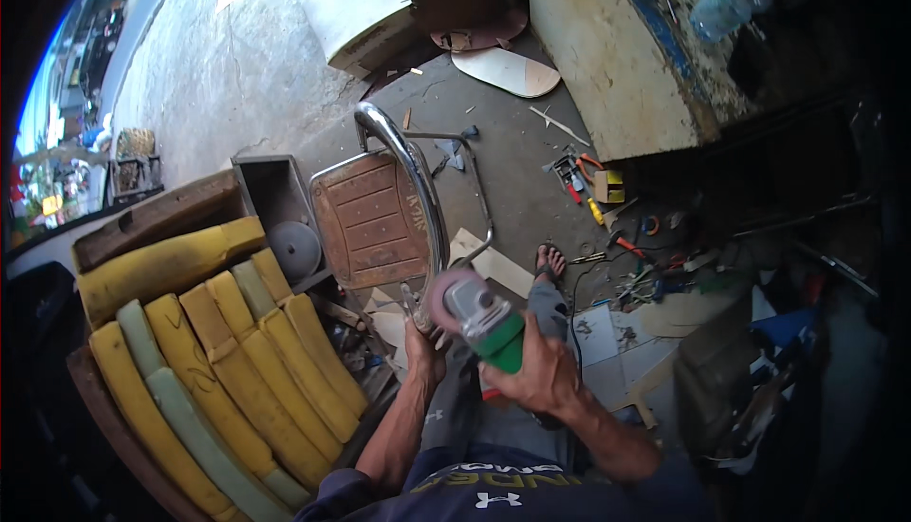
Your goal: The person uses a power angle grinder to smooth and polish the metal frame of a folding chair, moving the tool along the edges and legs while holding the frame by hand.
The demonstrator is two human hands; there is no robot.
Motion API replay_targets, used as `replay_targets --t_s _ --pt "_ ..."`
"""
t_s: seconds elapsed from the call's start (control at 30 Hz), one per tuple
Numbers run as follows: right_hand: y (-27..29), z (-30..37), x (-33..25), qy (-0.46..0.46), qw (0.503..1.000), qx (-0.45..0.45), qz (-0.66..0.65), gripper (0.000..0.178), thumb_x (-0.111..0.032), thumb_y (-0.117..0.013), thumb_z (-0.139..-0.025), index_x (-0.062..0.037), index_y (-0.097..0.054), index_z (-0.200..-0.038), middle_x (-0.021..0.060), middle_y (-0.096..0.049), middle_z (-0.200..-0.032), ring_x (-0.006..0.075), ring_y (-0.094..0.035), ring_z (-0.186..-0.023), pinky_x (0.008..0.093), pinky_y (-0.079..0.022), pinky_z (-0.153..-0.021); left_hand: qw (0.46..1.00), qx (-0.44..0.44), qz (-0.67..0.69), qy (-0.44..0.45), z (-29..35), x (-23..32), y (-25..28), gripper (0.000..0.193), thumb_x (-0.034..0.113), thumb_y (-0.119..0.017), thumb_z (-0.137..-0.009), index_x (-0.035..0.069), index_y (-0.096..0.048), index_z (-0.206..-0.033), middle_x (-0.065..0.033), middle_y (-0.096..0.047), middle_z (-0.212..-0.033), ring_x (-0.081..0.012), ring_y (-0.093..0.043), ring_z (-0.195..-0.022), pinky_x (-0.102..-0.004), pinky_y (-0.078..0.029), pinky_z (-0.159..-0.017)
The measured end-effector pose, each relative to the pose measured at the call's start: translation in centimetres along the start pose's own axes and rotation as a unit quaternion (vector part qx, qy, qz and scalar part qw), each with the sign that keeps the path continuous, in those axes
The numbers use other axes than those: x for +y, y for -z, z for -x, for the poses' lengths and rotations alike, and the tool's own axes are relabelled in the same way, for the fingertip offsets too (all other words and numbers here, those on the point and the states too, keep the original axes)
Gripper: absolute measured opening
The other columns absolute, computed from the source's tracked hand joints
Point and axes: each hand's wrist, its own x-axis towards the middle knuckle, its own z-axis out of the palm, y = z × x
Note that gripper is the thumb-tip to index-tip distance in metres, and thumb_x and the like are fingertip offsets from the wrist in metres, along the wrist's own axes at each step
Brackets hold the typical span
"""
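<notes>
My right hand (543, 370) is wrapped around the green body of an angle grinder (495, 337). Its round pinkish disc (444, 300) sits right beside the metal tube of a chair; whether the two touch I cannot tell. My left hand (424, 351) is closed around the lower end of that chrome tube (432, 201), partly hidden behind the grinder. The chair's worn brown slatted seat (372, 223) lies to the left of the tube, and a thinner bent leg (487, 195) shows to the right.
Yellow and green foam pieces (228, 361) fill the lower left. A wooden cabinet (617, 66) stands at the far right, with a plastic bottle (735, 5) on it. Pliers (590, 163), a screwdriver (595, 212) and other tools litter the floor. A white-and-pink board (508, 71) lies farther off.
</notes>
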Motion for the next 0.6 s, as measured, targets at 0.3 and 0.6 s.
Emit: replay_targets --t_s 0.3,0.6 --pt "3.1 -2.7 -5.8 0.023 0.989 -0.025 0.143 0.071 -0.041 -0.074 -0.082 0.0019 -0.042 -0.129 0.0341 -0.070 -0.092 0.0538 -0.070 -0.087 0.0595 -0.056 -0.078 0.995 0.031 0.095 -0.020 1.9 0.8 -2.7 0.064 0.058 -0.031 -0.106 0.012 -0.047 -0.148 -0.0139 -0.048 -0.149 -0.0346 -0.044 -0.137 -0.0604 -0.032 -0.116" --pt "3.8 -3.6 -8.6 0.037 0.970 -0.072 0.230 0.070 -0.037 -0.074 -0.081 0.0057 -0.043 -0.127 0.0330 -0.070 -0.086 0.0513 -0.070 -0.077 0.0571 -0.057 -0.072 0.978 -0.039 0.203 0.000 1.8 0.2 -2.2 0.060 0.053 -0.030 -0.108 0.015 -0.045 -0.152 -0.0099 -0.047 -0.155 -0.0316 -0.042 -0.143 -0.0595 -0.027 -0.119"
